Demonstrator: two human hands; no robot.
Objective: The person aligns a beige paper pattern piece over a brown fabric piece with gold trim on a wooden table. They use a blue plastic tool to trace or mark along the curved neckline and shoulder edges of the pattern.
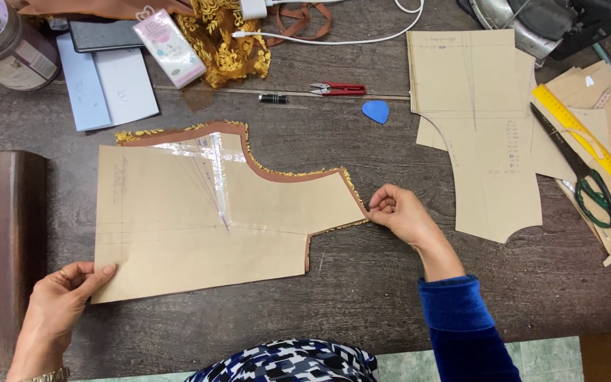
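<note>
Dark wood made up the counter [362,283] where your paper pattern piece [199,226] lay flat over brown fabric [249,159], its long axis running left to right between your hands. Your left hand [61,297] pressed open fingers on the near-left corner, and your right hand [401,212] pinched the pointed right tip, both at opposite ends.
</note>
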